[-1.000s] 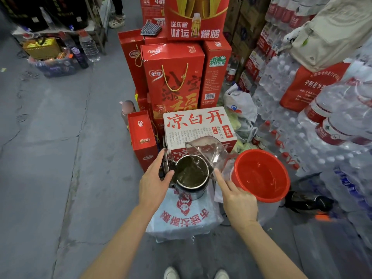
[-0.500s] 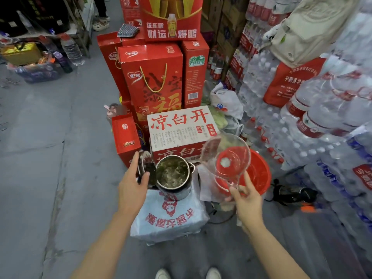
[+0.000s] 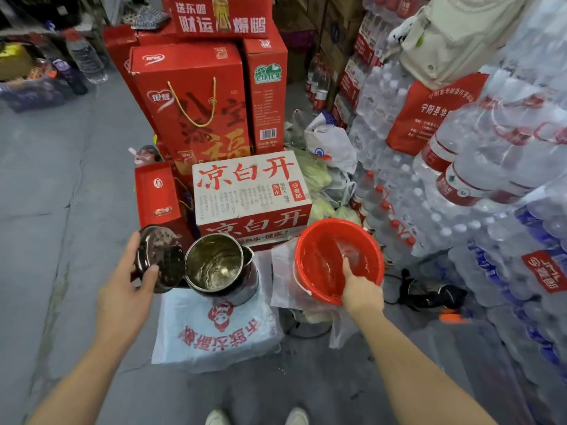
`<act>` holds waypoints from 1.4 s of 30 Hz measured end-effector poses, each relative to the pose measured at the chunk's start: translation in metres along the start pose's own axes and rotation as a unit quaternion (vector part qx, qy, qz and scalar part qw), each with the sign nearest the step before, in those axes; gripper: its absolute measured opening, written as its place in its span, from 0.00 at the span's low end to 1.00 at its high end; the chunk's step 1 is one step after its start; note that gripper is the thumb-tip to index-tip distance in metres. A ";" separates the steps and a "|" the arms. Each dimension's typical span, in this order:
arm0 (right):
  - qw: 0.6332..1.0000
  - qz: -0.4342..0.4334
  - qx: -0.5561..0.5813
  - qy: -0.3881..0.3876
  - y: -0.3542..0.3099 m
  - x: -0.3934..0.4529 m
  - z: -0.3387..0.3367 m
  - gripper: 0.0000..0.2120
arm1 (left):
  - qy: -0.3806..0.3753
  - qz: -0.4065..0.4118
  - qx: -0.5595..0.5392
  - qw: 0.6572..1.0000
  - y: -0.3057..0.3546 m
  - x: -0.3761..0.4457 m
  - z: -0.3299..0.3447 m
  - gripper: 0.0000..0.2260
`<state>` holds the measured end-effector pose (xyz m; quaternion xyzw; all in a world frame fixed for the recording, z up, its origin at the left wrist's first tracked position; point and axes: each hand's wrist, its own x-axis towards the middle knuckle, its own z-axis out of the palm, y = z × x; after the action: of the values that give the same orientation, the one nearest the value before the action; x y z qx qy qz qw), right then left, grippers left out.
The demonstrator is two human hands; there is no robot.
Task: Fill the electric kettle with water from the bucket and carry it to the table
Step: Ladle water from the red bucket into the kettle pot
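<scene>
Two shoe tips (image 3: 256, 418) show at the bottom edge on the concrete floor (image 3: 46, 210). Just above, the left hand (image 3: 122, 299) grips the steel electric kettle (image 3: 219, 268) at its handle side, lid tipped open, kettle resting on a white printed bag (image 3: 214, 335). The right hand (image 3: 360, 291) reaches into the red bucket (image 3: 319, 240) just beside; whether it grips anything I cannot tell. Behind stand a white carton (image 3: 250, 191), red gift boxes (image 3: 196, 99) and stacked bottled water (image 3: 491, 179).

Both arms extended, grips (image 3: 129, 289) (image 3: 360, 291) curled.
</scene>
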<state>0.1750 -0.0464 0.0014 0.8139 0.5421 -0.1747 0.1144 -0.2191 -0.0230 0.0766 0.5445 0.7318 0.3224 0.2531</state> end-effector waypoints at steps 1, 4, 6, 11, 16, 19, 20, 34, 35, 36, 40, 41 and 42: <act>1.000 0.001 0.014 -0.010 -0.002 0.006 0.003 0.39 | 0.004 -0.001 0.002 1.000 0.000 0.000 0.001 0.30; 0.989 0.043 0.132 -0.054 -0.004 0.026 0.010 0.36 | 0.004 -0.008 0.012 1.000 0.006 -0.002 0.000 0.30; 0.955 0.087 0.273 -0.080 0.002 0.032 0.013 0.34 | 0.001 -0.010 0.023 1.000 0.008 -0.003 -0.001 0.29; 0.798 0.137 0.580 -0.092 0.040 0.004 0.025 0.34 | 0.005 -0.017 0.027 0.999 0.008 -0.004 0.001 0.30; 0.733 0.123 0.666 -0.063 0.051 -0.039 0.028 0.35 | -0.001 -0.027 0.025 0.999 0.008 -0.003 0.000 0.30; 0.705 0.104 0.699 -0.047 0.049 -0.059 0.024 0.34 | -0.005 -0.015 0.022 1.000 0.010 -0.004 0.000 0.31; 0.699 0.096 0.707 -0.045 0.048 -0.065 0.021 0.34 | -0.005 -0.012 0.021 1.000 0.011 -0.004 0.000 0.30; 0.695 -0.018 0.717 -0.042 -0.042 -0.131 -0.044 0.35 | -0.032 0.027 0.042 0.998 0.013 -0.002 -0.010 0.33; 0.697 -0.022 0.715 -0.041 -0.051 -0.133 -0.045 0.35 | -0.038 0.036 0.052 0.997 0.011 -0.001 -0.010 0.34; 0.700 -0.027 0.712 -0.037 -0.061 -0.134 -0.046 0.35 | -0.043 0.044 0.063 0.996 0.011 0.000 -0.011 0.35; 0.728 -0.044 0.684 -0.008 -0.095 -0.132 -0.047 0.35 | -0.054 0.073 0.086 0.992 0.009 0.003 -0.014 0.36; 0.736 -0.050 0.675 0.001 -0.101 -0.131 -0.045 0.35 | -0.054 0.080 0.086 0.992 0.008 0.004 -0.016 0.36; 0.744 -0.056 0.666 0.012 -0.107 -0.129 -0.044 0.35 | -0.055 0.087 0.086 0.991 0.006 0.005 -0.016 0.36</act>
<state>0.0384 -0.0976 0.0952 0.6534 0.3336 -0.4876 -0.4732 -0.2284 -0.0199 0.0922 0.6425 0.6919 0.2484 0.2164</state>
